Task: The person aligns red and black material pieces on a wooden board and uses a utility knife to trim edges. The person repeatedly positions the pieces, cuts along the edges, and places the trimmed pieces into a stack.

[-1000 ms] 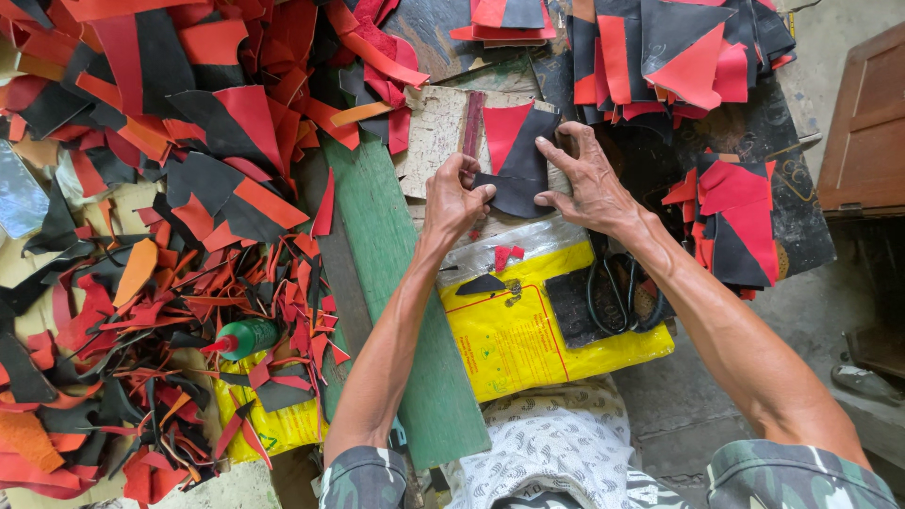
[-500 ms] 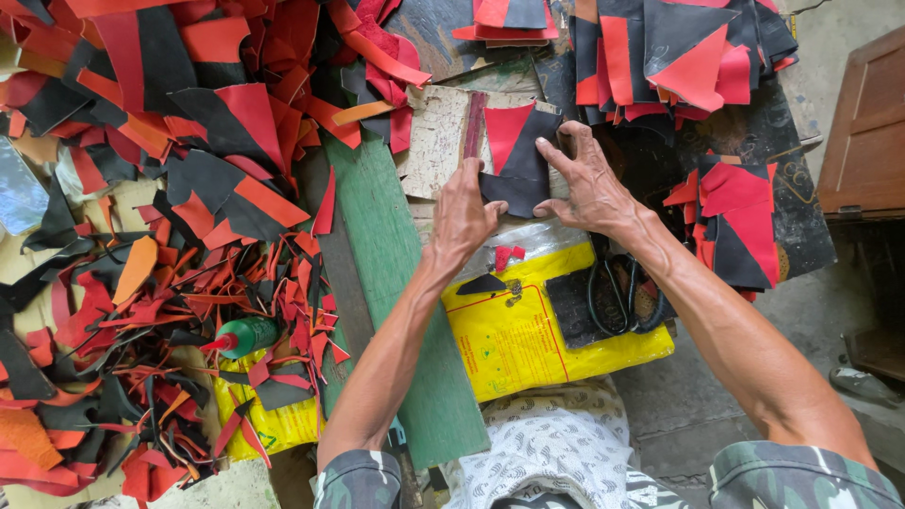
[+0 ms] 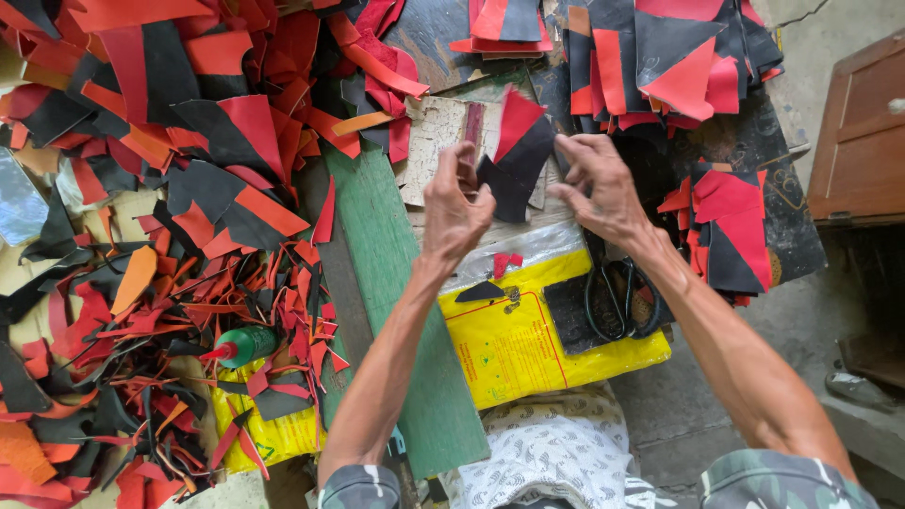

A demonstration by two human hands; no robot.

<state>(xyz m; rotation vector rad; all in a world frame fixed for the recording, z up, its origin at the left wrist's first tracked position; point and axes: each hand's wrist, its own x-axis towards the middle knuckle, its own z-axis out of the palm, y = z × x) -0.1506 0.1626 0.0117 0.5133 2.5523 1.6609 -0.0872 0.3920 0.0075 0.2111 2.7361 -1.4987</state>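
Setting: I am in a small craft workshop, of the kind that cuts leather or similar sheet material by hand. Evidence: a deep heap of red, orange and black offcuts [image 3: 160, 245] covers most of my work surface on the left, strips and triangles mixed. Sorted stacks of red-and-black cut pieces [image 3: 660, 66] lie at the top right. A worn green board [image 3: 405, 311] serves as a bench, with a yellow plastic sack [image 3: 528, 344] spread beside it. Black-handled scissors [image 3: 617, 297] lie on the sack. A green glue bottle with a red nozzle [image 3: 243, 346] lies among the scraps. Bare concrete floor [image 3: 801, 311] at right.
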